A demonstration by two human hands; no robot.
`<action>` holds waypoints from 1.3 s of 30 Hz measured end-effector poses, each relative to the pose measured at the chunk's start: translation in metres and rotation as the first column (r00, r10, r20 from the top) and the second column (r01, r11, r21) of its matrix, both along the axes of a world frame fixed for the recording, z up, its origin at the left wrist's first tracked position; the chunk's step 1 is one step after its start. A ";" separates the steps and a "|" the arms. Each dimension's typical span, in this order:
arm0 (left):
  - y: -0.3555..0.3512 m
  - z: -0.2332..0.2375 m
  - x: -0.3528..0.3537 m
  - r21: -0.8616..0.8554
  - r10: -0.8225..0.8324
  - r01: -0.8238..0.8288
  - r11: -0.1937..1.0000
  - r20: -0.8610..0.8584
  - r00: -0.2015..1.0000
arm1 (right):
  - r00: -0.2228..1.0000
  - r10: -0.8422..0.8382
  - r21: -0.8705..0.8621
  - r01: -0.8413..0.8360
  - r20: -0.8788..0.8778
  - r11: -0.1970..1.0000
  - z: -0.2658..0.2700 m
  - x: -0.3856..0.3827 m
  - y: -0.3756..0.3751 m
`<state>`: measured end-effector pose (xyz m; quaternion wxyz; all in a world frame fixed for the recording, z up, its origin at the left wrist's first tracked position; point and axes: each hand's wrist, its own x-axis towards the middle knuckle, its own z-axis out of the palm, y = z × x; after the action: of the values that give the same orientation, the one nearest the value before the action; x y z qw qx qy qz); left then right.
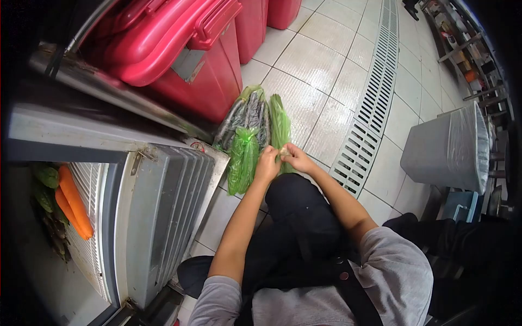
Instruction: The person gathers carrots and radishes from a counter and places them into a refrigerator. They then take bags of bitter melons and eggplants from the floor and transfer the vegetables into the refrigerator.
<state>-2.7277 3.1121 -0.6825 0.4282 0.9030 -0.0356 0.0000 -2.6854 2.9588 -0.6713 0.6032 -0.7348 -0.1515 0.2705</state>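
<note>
My left hand [267,163] and my right hand [296,157] meet at the near end of a long green plastic bag of greens [280,126] lying on the tiled floor, both pinching its mouth. Beside it lie a second green bag [242,157] and a clear bag of dark vegetables [247,114], leaning against the red bin [179,65]. My knee in dark trousers is just under the hands.
An open fridge door [157,217] stands at left, with carrots [73,201] and greens on a shelf inside. More red bins stand behind. A floor drain grate [372,103] runs along the right. A grey lined bin [451,149] and shelving stand at far right.
</note>
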 end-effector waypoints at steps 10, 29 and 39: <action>0.009 0.030 -0.008 0.077 0.124 -0.147 0.986 0.249 0.961 | 0.824 0.240 -0.310 -0.084 0.513 0.947 0.004 0.014 -0.004; 0.074 0.087 -0.109 0.360 -0.261 0.158 0.920 0.258 0.930 | 0.609 -0.293 0.054 0.486 -0.737 0.872 -0.074 0.141 0.057; 0.118 0.050 -0.160 0.487 0.221 0.252 0.836 -0.719 0.658 | 0.751 -0.647 0.536 0.495 0.132 0.684 0.113 0.208 0.001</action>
<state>-2.8880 3.2296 -0.6327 0.1268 0.9028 0.1381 -0.3871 -2.4773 2.9599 -0.5579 0.7842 -0.6092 -0.0650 -0.0985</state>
